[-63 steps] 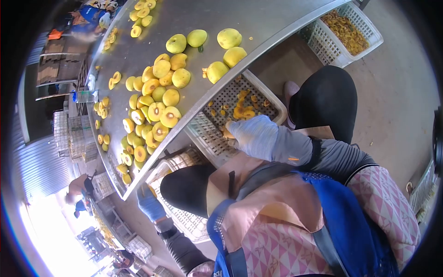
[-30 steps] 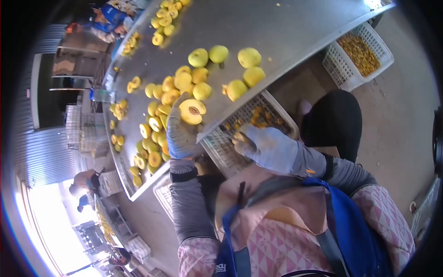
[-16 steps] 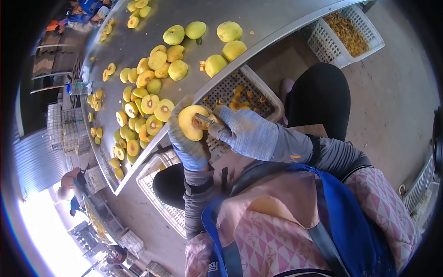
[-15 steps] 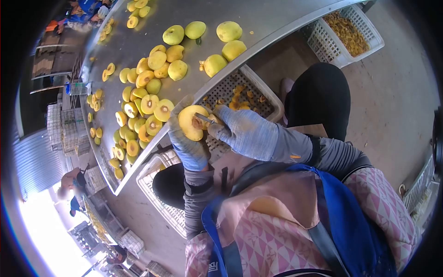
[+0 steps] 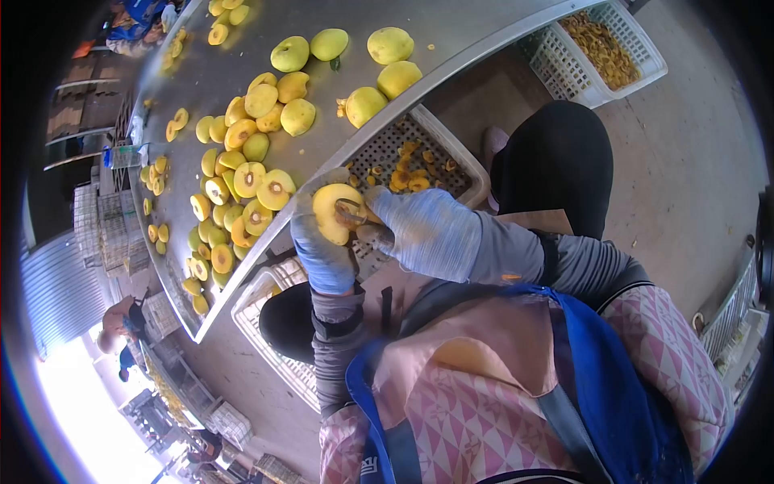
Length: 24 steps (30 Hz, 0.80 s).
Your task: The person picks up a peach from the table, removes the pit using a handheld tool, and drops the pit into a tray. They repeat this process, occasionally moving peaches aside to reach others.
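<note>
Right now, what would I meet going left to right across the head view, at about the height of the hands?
Stacked wire crates → pile of cut and whole fruit on the metal table → left hand holding a fruit half → right hand → black-clad right knee.

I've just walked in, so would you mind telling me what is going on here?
Someone is working on fruit over a crate. Their gloved left hand holds what looks like a peach half, cut face up, while their gloved right hand holds a metal tool at its centre, apparently coring it. Orange scraps lie in the crate below. On the metal table are many cut halves and a few fruits that look whole.
</note>
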### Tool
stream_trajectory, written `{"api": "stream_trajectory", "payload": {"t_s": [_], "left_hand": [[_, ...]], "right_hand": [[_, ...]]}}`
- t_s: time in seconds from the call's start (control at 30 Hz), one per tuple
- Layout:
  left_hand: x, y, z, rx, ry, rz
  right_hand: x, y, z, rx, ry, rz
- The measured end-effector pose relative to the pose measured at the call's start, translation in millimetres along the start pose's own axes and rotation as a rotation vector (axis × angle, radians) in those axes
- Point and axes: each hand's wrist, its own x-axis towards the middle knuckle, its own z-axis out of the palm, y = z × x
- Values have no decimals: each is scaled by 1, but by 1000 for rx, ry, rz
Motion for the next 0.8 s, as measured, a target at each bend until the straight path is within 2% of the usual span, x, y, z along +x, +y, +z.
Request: {"api": "stream_trajectory", "payload": {"t_s": [0.07, 0.1, 0.17, 0.2, 0.23, 0.3, 0.33, 0.37, 0.4, 0.43, 0.47, 0.5, 0.57, 0.6, 0.63, 0.7, 0.73, 0.8], "left_hand": [[-2, -1, 2, -376, 45, -81], [-3, 0, 4, -375, 43, -79], [-1, 6, 10, -591, 192, -206], [0, 16, 15, -525, 56, -136], [-2, 22, 22, -523, 50, -137], [-10, 31, 39, -647, 56, -38], [-12, 34, 44, -549, 88, -29], [-14, 32, 35, -553, 79, -34], [-14, 28, 15, -460, -50, -204], [-7, 46, 18, -360, -173, -371], [-6, 73, 21, 584, -279, -364], [-7, 57, 17, 586, -269, -370], [-9, 6, 2, -765, 201, -442], [-8, 4, 5, -675, 240, -357], [-8, 5, 6, -674, 239, -355], [-9, 10, 14, -558, 125, -187], [-9, 8, 16, -559, 125, -189], [-9, 4, 20, -548, 105, 35]], "right_hand": [[4, -4, -6, 72, -29, 67], [7, -4, -8, 145, -54, 135], [8, 4, -2, 236, -8, 169], [10, 8, 0, 326, 34, 200], [13, 9, 0, 327, 39, 202], [17, 11, -1, 632, 102, 220], [17, 15, -1, 627, 110, 227], [17, 19, -1, 467, 128, 131], [16, 22, -1, 307, 142, 34], [14, 20, -5, 308, 144, 36], [13, 16, -10, 237, 71, 19], [11, 13, -12, 170, -8, 0], [7, 8, -8, 187, 23, 26], [6, 6, -7, 196, 66, 60], [5, 4, -6, 196, 69, 58], [2, 4, -4, 212, 52, 108], [1, 3, -4, 211, 50, 110], [3, 2, -2, 128, 3, 124]]}}
